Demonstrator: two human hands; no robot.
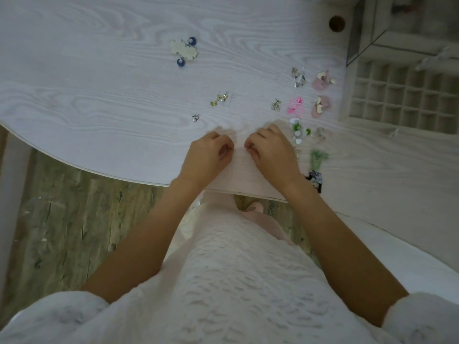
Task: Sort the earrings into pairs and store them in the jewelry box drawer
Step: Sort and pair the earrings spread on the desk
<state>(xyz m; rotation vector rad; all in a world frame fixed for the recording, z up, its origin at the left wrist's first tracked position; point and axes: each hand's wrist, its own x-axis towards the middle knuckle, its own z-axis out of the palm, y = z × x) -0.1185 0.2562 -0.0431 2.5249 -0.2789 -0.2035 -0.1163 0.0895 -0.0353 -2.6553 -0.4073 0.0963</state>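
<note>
My left hand [210,153] and my right hand [269,147] rest close together near the table's front edge, each pinching something tiny that I cannot make out. Earrings lie scattered on the white table [99,95]: a cream and blue pair [185,50] at the back, small green-gold studs [219,99], a lone silver stud [195,117], pink loops [295,105], two pink heart earrings [321,79], and green-white ones [299,131] beside my right hand. The jewelry box drawer [402,95], a grid of small compartments, stands open at the right.
The jewelry box body [397,23] stands at the back right with a round knob [337,23] beside it. A green piece [318,157] and a dark patterned item [316,180] lie right of my right wrist. The table edge curves over a wooden floor.
</note>
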